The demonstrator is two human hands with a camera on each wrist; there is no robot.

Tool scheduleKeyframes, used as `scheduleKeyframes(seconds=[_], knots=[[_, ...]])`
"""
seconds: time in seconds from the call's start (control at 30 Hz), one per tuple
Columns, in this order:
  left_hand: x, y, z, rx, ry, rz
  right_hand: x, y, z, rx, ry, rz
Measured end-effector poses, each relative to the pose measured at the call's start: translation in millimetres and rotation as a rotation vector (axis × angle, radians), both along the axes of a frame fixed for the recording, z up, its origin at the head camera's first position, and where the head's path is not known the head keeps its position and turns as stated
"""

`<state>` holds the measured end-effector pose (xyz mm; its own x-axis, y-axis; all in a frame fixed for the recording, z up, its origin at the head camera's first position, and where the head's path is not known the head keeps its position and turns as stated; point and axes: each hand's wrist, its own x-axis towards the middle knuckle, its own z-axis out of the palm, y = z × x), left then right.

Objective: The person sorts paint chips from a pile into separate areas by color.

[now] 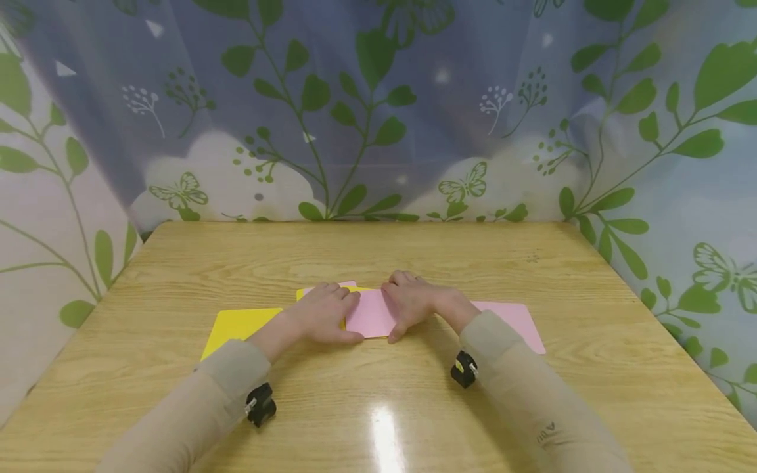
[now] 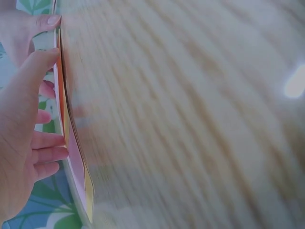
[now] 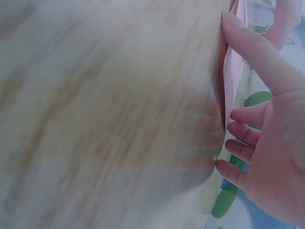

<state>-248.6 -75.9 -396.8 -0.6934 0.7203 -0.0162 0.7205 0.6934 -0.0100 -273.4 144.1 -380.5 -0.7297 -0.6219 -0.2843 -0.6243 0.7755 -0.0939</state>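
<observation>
A pink card (image 1: 370,314) lies crosswise between my two hands at the middle of the table, with yellow edges showing around it. My left hand (image 1: 324,312) holds its left end, thumb along the near edge and fingers over the top. At the right end, my right hand (image 1: 414,301) grips the card with the thumb at the near edge and fingers at the far edge. In the right wrist view the pink card (image 3: 232,71) is bowed up off the wood near the thumb. The left wrist view shows pink and yellow layers stacked under my left hand (image 2: 21,124).
A yellow card (image 1: 239,326) lies at the left, partly behind my left forearm. Another pink card (image 1: 517,322) lies at the right, beneath my right forearm. The wooden table (image 1: 331,401) ends at a leaf-patterned curtain (image 1: 367,151).
</observation>
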Motion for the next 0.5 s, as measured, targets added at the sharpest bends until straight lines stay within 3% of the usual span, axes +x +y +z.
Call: scheduleKeyframes(seconds=[0.5], knots=[[-0.6, -0.6, 0.8, 0.005, 0.015, -0.013, -0.7, -3.4, 2.8, 0.017, -0.016, -0.016]])
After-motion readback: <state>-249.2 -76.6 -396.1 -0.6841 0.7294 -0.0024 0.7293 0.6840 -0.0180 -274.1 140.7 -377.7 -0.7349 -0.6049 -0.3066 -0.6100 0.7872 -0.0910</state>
